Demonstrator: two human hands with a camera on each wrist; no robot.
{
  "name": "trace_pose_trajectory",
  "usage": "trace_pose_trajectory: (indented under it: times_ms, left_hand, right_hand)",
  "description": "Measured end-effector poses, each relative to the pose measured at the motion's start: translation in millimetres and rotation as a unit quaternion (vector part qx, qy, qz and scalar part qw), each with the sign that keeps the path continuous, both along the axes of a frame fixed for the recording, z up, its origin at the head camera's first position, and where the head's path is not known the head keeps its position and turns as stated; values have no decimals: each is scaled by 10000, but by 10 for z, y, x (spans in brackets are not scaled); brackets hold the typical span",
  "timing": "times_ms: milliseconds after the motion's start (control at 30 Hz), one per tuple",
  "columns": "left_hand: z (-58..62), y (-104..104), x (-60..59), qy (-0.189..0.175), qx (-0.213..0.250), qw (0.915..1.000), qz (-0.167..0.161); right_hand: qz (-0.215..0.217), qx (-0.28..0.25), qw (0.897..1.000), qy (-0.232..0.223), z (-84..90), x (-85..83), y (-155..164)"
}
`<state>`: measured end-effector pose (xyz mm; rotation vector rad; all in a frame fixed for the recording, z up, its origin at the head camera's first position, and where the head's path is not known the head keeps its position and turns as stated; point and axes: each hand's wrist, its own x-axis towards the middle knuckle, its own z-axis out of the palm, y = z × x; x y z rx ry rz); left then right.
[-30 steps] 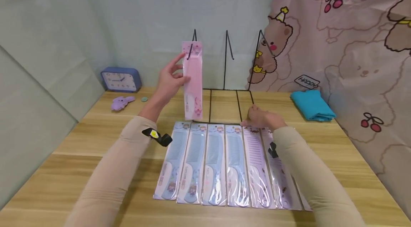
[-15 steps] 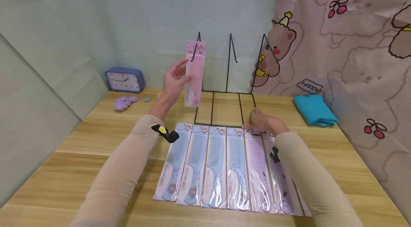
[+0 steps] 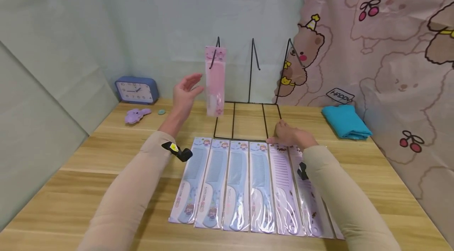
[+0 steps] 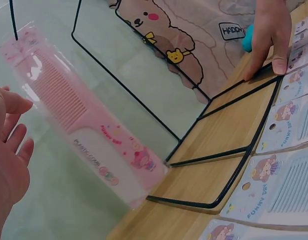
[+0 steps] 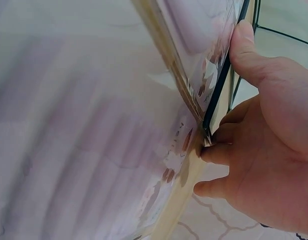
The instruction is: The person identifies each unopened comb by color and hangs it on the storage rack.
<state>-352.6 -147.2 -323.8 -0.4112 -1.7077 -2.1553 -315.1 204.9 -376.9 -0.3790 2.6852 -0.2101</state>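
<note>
A light wooden table (image 3: 71,172) with a striped grain fills the lower view, backed by plain pale green walls (image 3: 106,14) behind and to the left of the raised hand. Past the resting hand, on the right, hangs a pink curtain (image 3: 390,46) printed with bears and cherries. Far left of the raised hand a blue alarm clock (image 3: 136,90) stands against the wall, and a folded teal cloth (image 3: 345,121) lies right of the resting hand.
</note>
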Motion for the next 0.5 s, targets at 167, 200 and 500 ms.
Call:
trace_pose_trajectory:
  times_ms: [167,200,500]
  left_hand:
    - [30,-80,101,188,-141,9986,471]
    - [32,-99,139,199,-262,9976,608]
    - [-200,-356,570,-698,-2026,9748,628]
  right_hand:
    - [-1,66,9999,104,-5,-6,11]
    - [13,63,9999,117,-2,-5,13]
    - [89,27,10000,32,15,18,4]
